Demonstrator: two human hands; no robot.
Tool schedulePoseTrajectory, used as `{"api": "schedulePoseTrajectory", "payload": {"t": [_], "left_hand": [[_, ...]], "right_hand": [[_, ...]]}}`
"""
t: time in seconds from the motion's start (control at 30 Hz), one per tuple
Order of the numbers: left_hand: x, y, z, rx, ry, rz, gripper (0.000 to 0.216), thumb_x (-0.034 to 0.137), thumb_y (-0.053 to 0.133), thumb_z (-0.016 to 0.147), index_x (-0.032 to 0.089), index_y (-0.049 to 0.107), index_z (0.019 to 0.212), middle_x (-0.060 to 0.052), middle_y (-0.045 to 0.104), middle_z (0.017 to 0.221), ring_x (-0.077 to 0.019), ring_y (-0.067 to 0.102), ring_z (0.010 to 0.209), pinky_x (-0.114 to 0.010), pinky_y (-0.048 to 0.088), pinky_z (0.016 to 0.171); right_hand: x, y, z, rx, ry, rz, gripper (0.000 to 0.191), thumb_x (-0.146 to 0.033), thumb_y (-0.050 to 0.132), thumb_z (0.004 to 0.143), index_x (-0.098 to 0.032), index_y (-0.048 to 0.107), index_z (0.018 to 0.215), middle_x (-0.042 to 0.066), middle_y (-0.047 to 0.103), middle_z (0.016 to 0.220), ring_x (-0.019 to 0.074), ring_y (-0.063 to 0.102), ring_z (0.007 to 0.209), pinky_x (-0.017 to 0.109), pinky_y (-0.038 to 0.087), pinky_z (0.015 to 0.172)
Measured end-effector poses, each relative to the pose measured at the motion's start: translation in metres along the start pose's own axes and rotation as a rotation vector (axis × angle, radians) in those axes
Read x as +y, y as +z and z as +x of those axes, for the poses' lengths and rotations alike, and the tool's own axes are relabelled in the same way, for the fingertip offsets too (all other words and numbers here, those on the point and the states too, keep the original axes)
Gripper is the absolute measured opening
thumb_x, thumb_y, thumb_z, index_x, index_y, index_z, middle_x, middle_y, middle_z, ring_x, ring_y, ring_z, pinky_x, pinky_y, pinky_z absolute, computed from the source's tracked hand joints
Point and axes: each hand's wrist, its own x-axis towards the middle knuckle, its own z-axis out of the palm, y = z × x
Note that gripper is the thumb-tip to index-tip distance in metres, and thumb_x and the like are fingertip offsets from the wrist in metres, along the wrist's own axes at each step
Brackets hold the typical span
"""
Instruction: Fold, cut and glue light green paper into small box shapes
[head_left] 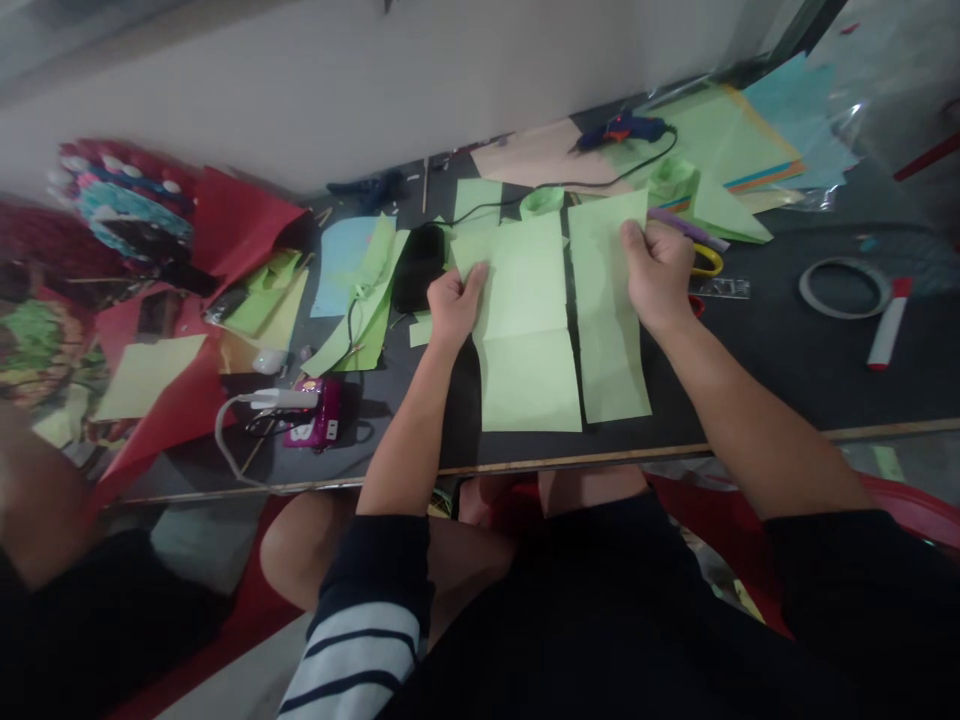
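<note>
While left hand (454, 302) pinches wide green paper sheet (525, 345) at frame centre, right hand (661, 272) pinches narrower paper strip (609, 330), apart alongside; separating step seemingly finishing, next probably calls for releasing strip.

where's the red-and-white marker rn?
Head view, right side: the marker lies on the dark table, just right of the tape roll, well to the right of the right hand and the green paper strip it holds.

Green sheet (525, 370) and narrower strip (611, 340) in separate hands (454, 305) (660, 275), dark table (780, 370) beneath.
</note>
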Motion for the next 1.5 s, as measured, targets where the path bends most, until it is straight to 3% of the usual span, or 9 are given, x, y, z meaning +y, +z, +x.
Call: {"api": "schedulePoseTrajectory", "payload": {"t": [0.37,0.8,0.93,1.37,1.5], "left_hand": [[-0.009,-0.004,0.003,0.001,0.043,0.072,0.041,0.03,0.087,0.085,0.02,0.057,0.06,0.007,0.037,0.053,-0.0108,0.041,0.057,-0.026,0.034,0.056],[-0.004,-0.001,0.001,0.018,0.064,0.082,0.05,0.03,0.084,0.085,0.021,0.045,0.054,0.007,0.033,0.052,-0.0093,0.033,0.055,-0.028,0.027,0.053],[-0.004,-0.003,0.001,-0.002,0.077,0.06,0.049,0.035,0.084,0.085,0.021,0.047,0.056,0.006,0.034,0.052,-0.0095,0.032,0.055,-0.028,0.028,0.052],[0.022,-0.002,-0.01,-0.001,0.032,-0.017,0.055,0.025,0.082,0.091,0.019,0.042,0.054,0.006,0.036,0.055,-0.0084,0.033,0.054,-0.027,0.03,0.052],[0.027,-0.002,-0.012,-0.001,0.031,-0.015,0.056,0.026,0.081,0.092,0.019,0.041,0.054,0.006,0.035,0.055,-0.0079,0.032,0.054,-0.026,0.028,0.052]], "right_hand": [[-0.004,0.0,0.001,-0.038,0.057,0.006,0.067,-0.062,0.063,0.102,-0.027,0.022,0.062,-0.005,0.017,0.059,0.0142,0.028,0.058,0.034,0.025,0.058],[-0.006,0.002,0.0,-0.01,0.041,-0.028,0.068,-0.077,0.057,0.097,-0.028,0.023,0.065,-0.005,0.016,0.059,0.0151,0.028,0.058,0.035,0.023,0.058],[-0.003,0.002,0.001,-0.006,0.035,-0.021,0.069,-0.078,0.058,0.095,-0.028,0.023,0.065,-0.005,0.016,0.059,0.0154,0.028,0.058,0.034,0.023,0.058],[-0.006,-0.003,0.006,0.044,0.065,-0.069,0.067,-0.037,0.066,0.105,-0.027,0.023,0.055,-0.006,0.021,0.056,0.0133,0.026,0.058,0.034,0.022,0.06],[-0.008,-0.003,0.007,0.056,0.06,-0.069,0.068,-0.035,0.067,0.104,-0.027,0.021,0.054,-0.006,0.02,0.055,0.0126,0.022,0.057,0.034,0.02,0.059]]}}
